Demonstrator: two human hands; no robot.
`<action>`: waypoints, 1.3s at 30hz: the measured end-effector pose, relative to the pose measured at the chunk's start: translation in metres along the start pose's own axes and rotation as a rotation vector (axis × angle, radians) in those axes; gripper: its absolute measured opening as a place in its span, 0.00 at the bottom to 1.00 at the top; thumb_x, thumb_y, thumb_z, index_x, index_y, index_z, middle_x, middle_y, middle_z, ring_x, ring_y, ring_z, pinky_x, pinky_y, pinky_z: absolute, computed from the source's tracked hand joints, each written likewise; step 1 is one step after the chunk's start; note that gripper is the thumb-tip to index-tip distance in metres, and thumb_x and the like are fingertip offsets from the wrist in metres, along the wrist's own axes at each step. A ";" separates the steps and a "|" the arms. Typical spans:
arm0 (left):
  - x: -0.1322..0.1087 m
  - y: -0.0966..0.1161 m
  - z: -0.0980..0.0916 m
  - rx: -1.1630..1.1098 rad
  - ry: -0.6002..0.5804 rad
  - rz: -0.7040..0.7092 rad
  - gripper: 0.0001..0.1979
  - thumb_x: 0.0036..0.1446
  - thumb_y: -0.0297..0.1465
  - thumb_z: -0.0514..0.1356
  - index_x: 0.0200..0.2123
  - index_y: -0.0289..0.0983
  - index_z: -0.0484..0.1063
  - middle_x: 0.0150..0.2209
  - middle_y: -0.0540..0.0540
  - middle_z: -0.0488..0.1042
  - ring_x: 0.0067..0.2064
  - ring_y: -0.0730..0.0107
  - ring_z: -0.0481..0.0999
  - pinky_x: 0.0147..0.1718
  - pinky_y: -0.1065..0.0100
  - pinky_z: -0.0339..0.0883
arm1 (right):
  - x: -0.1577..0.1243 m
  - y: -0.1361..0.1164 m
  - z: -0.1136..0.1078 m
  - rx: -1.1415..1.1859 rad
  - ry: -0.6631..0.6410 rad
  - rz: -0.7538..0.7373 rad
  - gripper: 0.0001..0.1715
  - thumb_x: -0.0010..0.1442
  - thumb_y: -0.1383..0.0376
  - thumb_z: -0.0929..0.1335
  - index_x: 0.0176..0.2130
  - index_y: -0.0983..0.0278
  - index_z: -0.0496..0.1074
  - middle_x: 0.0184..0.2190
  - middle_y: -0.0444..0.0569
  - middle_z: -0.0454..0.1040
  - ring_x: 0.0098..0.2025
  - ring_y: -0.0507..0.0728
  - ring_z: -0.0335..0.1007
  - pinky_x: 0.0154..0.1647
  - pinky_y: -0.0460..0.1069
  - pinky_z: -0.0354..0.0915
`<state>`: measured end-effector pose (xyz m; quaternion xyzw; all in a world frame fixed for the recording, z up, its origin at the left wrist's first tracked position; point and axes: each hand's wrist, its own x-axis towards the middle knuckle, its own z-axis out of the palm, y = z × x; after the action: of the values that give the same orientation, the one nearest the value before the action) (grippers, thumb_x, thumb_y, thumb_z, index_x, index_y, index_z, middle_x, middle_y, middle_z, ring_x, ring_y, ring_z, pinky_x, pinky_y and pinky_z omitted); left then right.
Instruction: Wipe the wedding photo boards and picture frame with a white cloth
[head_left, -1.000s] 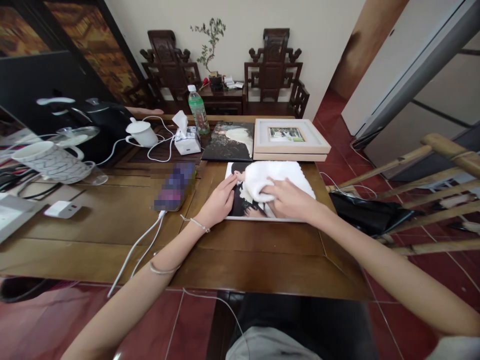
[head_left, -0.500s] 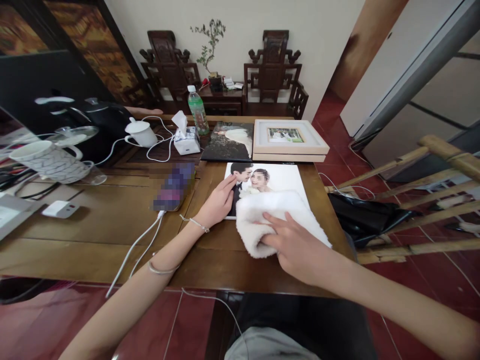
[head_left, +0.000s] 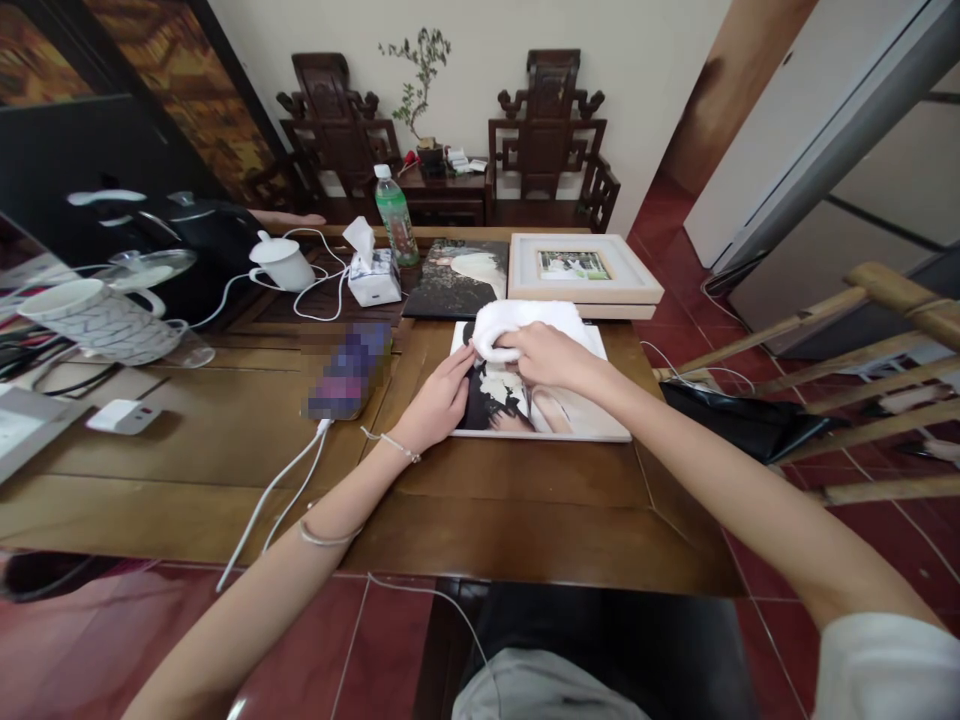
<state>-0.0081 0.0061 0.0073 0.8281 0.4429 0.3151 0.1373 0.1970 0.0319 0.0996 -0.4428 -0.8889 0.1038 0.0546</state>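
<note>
A white-edged photo panel [head_left: 570, 415] lies flat on the wooden table in front of me, printed with a couple's portrait. My left hand [head_left: 442, 397] rests with its fingers stretched along the panel's left edge. Over the upper part of the picture, my right hand [head_left: 544, 355] is closed on a fluffy white cloth [head_left: 529, 318], which lies folded against the panel and hides the faces. The tips of my left fingers come close to the cloth's left end.
Behind the panel lie a dark photo panel [head_left: 457, 285] and stacked light wooden frames [head_left: 585, 265]. A phone [head_left: 349, 375] with a white cable is at left. Further back stand a tissue box [head_left: 375, 280], a bottle [head_left: 396, 215], a lidded cup [head_left: 282, 265] and a patterned mug [head_left: 97, 320].
My right hand has slid the white cloth away from me, from the panel's near right part to its far part. The lower picture now shows. My left hand has stayed put.
</note>
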 end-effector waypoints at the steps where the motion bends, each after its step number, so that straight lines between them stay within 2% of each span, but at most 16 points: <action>1: 0.000 -0.001 0.000 0.003 0.004 -0.002 0.24 0.63 0.27 0.46 0.61 0.30 0.63 0.65 0.36 0.60 0.66 0.59 0.58 0.66 0.53 0.52 | 0.003 0.002 0.001 -0.003 0.009 -0.011 0.26 0.55 0.74 0.61 0.49 0.62 0.74 0.43 0.56 0.77 0.39 0.60 0.71 0.35 0.50 0.60; 6: 0.001 0.000 0.000 0.009 0.006 0.007 0.24 0.63 0.27 0.46 0.61 0.31 0.63 0.64 0.37 0.61 0.66 0.60 0.59 0.66 0.53 0.53 | -0.006 -0.002 0.010 -0.076 0.028 -0.024 0.28 0.55 0.77 0.59 0.51 0.63 0.73 0.44 0.59 0.76 0.45 0.62 0.72 0.44 0.54 0.62; 9: 0.002 0.002 -0.002 -0.007 -0.002 0.027 0.24 0.63 0.26 0.45 0.62 0.34 0.62 0.65 0.40 0.61 0.67 0.61 0.57 0.66 0.53 0.52 | -0.033 -0.016 0.016 -0.081 -0.013 -0.037 0.31 0.54 0.79 0.58 0.53 0.63 0.72 0.49 0.61 0.73 0.53 0.66 0.68 0.51 0.61 0.61; 13: 0.002 0.005 -0.004 -0.010 -0.031 0.006 0.25 0.63 0.26 0.45 0.62 0.32 0.61 0.65 0.38 0.59 0.67 0.60 0.57 0.66 0.53 0.50 | -0.080 -0.043 0.021 -0.039 -0.054 -0.090 0.33 0.51 0.81 0.57 0.52 0.65 0.72 0.58 0.61 0.68 0.66 0.69 0.53 0.58 0.70 0.54; 17: 0.001 0.007 -0.005 -0.014 -0.050 -0.047 0.25 0.63 0.27 0.45 0.63 0.31 0.60 0.66 0.38 0.58 0.67 0.60 0.56 0.67 0.52 0.49 | -0.117 -0.068 0.025 -0.027 -0.137 -0.140 0.32 0.51 0.81 0.58 0.51 0.66 0.73 0.63 0.58 0.62 0.68 0.72 0.48 0.59 0.74 0.52; 20: 0.001 0.008 -0.005 -0.021 -0.051 -0.056 0.25 0.64 0.28 0.45 0.62 0.30 0.61 0.66 0.37 0.58 0.68 0.60 0.55 0.67 0.53 0.48 | -0.127 -0.077 0.027 -0.019 -0.162 -0.165 0.31 0.50 0.81 0.58 0.50 0.67 0.73 0.64 0.57 0.62 0.68 0.73 0.48 0.59 0.75 0.51; 23: 0.001 0.008 -0.005 -0.022 -0.051 -0.057 0.25 0.63 0.27 0.45 0.62 0.29 0.61 0.65 0.36 0.59 0.68 0.60 0.55 0.67 0.54 0.48 | -0.122 -0.071 0.024 0.021 -0.145 -0.146 0.33 0.50 0.81 0.58 0.51 0.65 0.73 0.62 0.57 0.65 0.67 0.70 0.51 0.60 0.72 0.53; 27: 0.001 0.006 -0.005 -0.024 -0.045 -0.045 0.25 0.63 0.27 0.45 0.63 0.30 0.60 0.65 0.37 0.59 0.67 0.59 0.56 0.67 0.51 0.49 | -0.093 -0.044 0.016 0.015 -0.076 -0.060 0.33 0.51 0.80 0.58 0.51 0.63 0.73 0.55 0.60 0.71 0.64 0.67 0.58 0.58 0.66 0.58; 32: 0.001 0.002 -0.002 -0.015 -0.033 -0.022 0.24 0.64 0.28 0.46 0.62 0.30 0.61 0.65 0.36 0.60 0.67 0.58 0.57 0.66 0.51 0.51 | -0.047 -0.013 0.010 -0.099 -0.018 0.021 0.30 0.54 0.78 0.59 0.52 0.63 0.72 0.48 0.62 0.74 0.50 0.67 0.71 0.50 0.62 0.63; 36: 0.001 0.004 -0.004 -0.071 0.052 -0.011 0.23 0.66 0.31 0.45 0.61 0.34 0.63 0.64 0.39 0.62 0.65 0.61 0.60 0.65 0.53 0.53 | -0.021 -0.012 0.013 -0.152 0.003 -0.013 0.29 0.54 0.79 0.59 0.51 0.64 0.72 0.45 0.61 0.75 0.54 0.68 0.66 0.49 0.63 0.63; 39: 0.001 0.010 -0.009 -0.117 0.165 -0.015 0.23 0.69 0.36 0.43 0.61 0.34 0.63 0.64 0.38 0.62 0.65 0.61 0.60 0.65 0.54 0.52 | -0.015 -0.023 0.020 -0.137 -0.016 -0.099 0.29 0.54 0.80 0.59 0.50 0.64 0.72 0.50 0.61 0.73 0.62 0.69 0.58 0.53 0.67 0.59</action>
<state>-0.0067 0.0006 0.0200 0.7865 0.4397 0.4066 0.1506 0.1845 0.0040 0.0857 -0.4003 -0.9151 0.0434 0.0223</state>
